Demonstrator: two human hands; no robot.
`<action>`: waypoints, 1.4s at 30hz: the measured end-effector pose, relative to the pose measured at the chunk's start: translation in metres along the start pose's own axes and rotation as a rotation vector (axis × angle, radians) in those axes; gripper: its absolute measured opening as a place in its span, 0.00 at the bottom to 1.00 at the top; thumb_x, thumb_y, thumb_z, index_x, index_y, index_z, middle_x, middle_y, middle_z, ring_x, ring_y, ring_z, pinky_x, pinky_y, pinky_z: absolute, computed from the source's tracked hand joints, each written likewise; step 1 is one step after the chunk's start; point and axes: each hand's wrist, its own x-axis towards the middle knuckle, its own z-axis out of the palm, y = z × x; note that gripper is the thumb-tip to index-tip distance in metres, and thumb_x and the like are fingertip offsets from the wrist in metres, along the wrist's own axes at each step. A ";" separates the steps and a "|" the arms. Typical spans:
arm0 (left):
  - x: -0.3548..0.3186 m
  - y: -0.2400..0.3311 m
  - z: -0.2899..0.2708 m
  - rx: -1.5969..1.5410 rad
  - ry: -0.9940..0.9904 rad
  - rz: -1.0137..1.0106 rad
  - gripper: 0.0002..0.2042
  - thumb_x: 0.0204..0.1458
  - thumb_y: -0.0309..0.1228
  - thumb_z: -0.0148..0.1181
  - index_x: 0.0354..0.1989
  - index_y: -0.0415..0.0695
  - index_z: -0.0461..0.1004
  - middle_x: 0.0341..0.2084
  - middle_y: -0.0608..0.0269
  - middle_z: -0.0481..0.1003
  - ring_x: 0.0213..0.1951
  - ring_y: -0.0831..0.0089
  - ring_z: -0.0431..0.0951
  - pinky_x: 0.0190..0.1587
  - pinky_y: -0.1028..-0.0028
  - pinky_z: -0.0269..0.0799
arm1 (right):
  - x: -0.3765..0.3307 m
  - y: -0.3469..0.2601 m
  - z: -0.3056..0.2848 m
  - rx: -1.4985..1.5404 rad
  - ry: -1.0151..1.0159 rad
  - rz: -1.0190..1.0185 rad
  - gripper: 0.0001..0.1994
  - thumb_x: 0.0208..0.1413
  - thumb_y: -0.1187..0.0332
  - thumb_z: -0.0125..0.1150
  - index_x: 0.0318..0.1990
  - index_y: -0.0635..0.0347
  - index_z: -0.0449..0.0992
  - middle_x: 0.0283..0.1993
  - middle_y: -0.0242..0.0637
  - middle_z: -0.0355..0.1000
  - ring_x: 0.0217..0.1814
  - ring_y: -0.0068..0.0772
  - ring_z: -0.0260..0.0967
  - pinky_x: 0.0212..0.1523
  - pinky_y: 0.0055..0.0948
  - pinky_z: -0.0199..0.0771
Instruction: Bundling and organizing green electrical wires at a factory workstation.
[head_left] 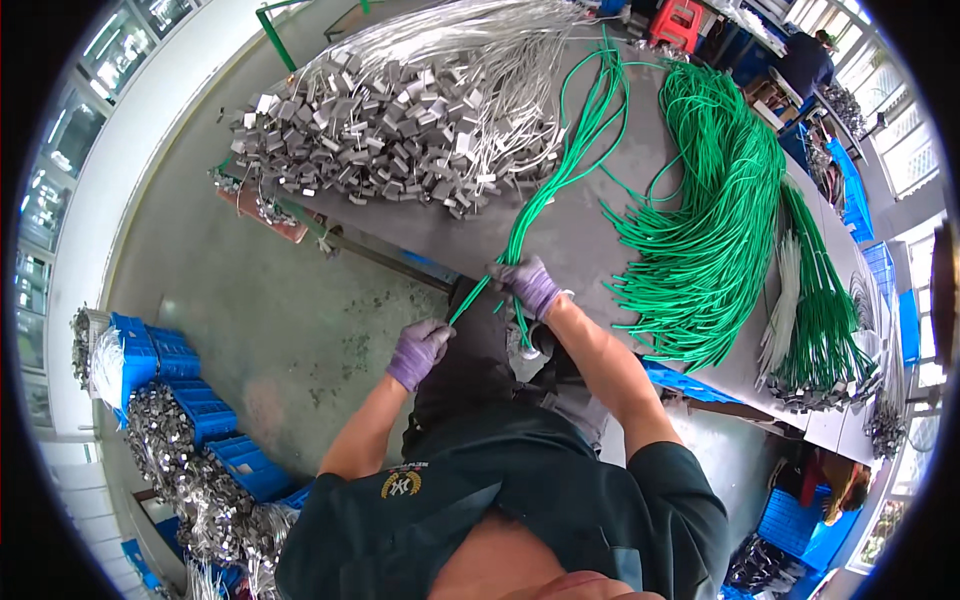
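Green cable bundle [524, 218] in both hands: we could lose strands or snag them.
We see the left hand's [419, 354] fingers closed on the strands' lower end, the right hand's [530, 284] wrapped around the bundle, which trails over the worktop [585, 243]. A slack grip might drop strands; loops near the larger green pile [718, 215] could catch.

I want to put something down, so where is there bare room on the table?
There's a bare patch on the grey table between the held green cords and the big green cord pile. A thinner bare strip lies between the grey block pile and the table's near edge. It's crowded under both piles.
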 end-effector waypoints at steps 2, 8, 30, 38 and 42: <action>-0.004 0.013 0.000 0.006 -0.074 0.008 0.07 0.54 0.28 0.51 0.32 0.39 0.74 0.13 0.70 0.66 0.15 0.84 0.63 0.19 0.81 0.59 | 0.007 0.008 -0.008 -0.071 0.060 -0.149 0.10 0.45 0.67 0.65 0.30 0.65 0.76 0.19 0.34 0.71 0.16 0.22 0.66 0.17 0.22 0.65; -0.026 0.016 -0.016 0.002 -0.123 0.238 0.07 0.55 0.25 0.49 0.35 0.40 0.74 0.13 0.71 0.65 0.16 0.84 0.62 0.20 0.82 0.58 | 0.000 -0.117 -0.053 -0.099 0.102 -0.363 0.06 0.47 0.73 0.58 0.26 0.68 0.75 0.18 0.36 0.70 0.14 0.23 0.63 0.14 0.21 0.60; 0.007 0.032 -0.002 0.227 0.173 0.671 0.11 0.52 0.37 0.51 0.34 0.43 0.74 0.30 0.51 0.75 0.35 0.53 0.74 0.37 0.63 0.69 | 0.034 -0.129 -0.061 -0.353 0.064 -0.469 0.06 0.51 0.65 0.57 0.25 0.53 0.72 0.15 0.23 0.58 0.13 0.15 0.50 0.15 0.19 0.44; 0.014 -0.019 -0.010 0.469 0.207 0.242 0.10 0.46 0.34 0.54 0.31 0.43 0.76 0.27 0.51 0.75 0.33 0.54 0.75 0.37 0.62 0.68 | 0.100 0.021 -0.071 0.200 -0.140 -0.068 0.13 0.53 0.62 0.59 0.20 0.53 0.65 0.14 0.25 0.55 0.11 0.17 0.49 0.12 0.19 0.45; 0.026 -0.016 -0.010 0.495 0.093 0.375 0.09 0.48 0.34 0.53 0.33 0.43 0.75 0.27 0.51 0.74 0.33 0.55 0.74 0.36 0.61 0.68 | 0.063 -0.003 -0.055 -0.018 -0.006 -0.197 0.09 0.51 0.68 0.61 0.24 0.56 0.68 0.14 0.25 0.56 0.12 0.17 0.50 0.12 0.18 0.47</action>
